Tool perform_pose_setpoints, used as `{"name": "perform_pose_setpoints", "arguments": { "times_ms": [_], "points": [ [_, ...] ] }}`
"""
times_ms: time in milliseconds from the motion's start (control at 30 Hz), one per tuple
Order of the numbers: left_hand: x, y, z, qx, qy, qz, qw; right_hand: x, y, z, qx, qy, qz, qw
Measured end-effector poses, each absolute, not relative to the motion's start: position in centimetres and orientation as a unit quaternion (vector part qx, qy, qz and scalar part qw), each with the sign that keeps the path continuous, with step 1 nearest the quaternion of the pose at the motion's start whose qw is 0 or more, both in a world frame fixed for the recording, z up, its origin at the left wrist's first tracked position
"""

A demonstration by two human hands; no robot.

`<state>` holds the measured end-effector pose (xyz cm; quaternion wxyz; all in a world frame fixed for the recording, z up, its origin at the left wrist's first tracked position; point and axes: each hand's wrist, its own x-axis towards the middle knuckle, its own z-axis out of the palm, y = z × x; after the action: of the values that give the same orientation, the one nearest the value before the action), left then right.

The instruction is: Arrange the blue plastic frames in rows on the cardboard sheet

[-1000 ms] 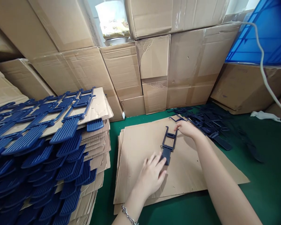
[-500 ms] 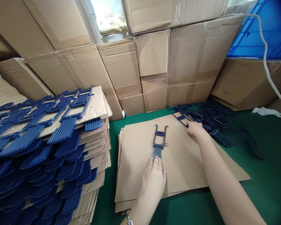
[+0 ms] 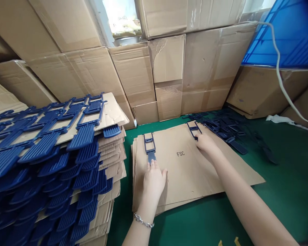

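Note:
My left hand lies palm down, its fingers stretched over the ribbed tab of a dark blue plastic bracket and its thumb apart. This bracket lies flat near the left edge of a cardboard sheet printed "FSC". Toward the sheet's far right edge, my right hand pinches the near end of a second blue plastic bracket. Its fingers hide that end. Beyond my right hand is a loose heap of dark blue brackets.
On the left stands a tall stack of cardboard sheets layered with blue brackets, ribbed tabs overhanging. Cardboard boxes wall the back. A blue crate and white cable are at right. Yellow scraps lie on the green table.
My left hand has slid its bracket leftward from the sheet's middle to near its left edge. My right hand has brought the second bracket from the heap's edge onto the sheet.

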<state>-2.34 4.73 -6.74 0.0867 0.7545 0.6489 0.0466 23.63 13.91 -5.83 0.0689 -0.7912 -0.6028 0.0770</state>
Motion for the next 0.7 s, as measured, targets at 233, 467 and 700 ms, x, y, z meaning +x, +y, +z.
{"name": "perform_pose_setpoints", "arguments": {
  "times_ms": [233,467,700],
  "points": [
    [-3.8,6.8,-7.6,0.757,0.643,0.065,0.101,17.5,9.1,-7.3,-0.767,-0.639,-0.01,0.067],
    [-4.0,7.0,-7.1,0.755,0.643,0.056,0.116,14.1,6.2,-7.0,-0.702,-0.709,-0.009,0.064],
    [-3.5,6.8,-6.7,0.751,0.646,0.061,0.12,12.9,6.0,-6.3,-0.64,-0.761,0.021,0.103]
  ]
}}
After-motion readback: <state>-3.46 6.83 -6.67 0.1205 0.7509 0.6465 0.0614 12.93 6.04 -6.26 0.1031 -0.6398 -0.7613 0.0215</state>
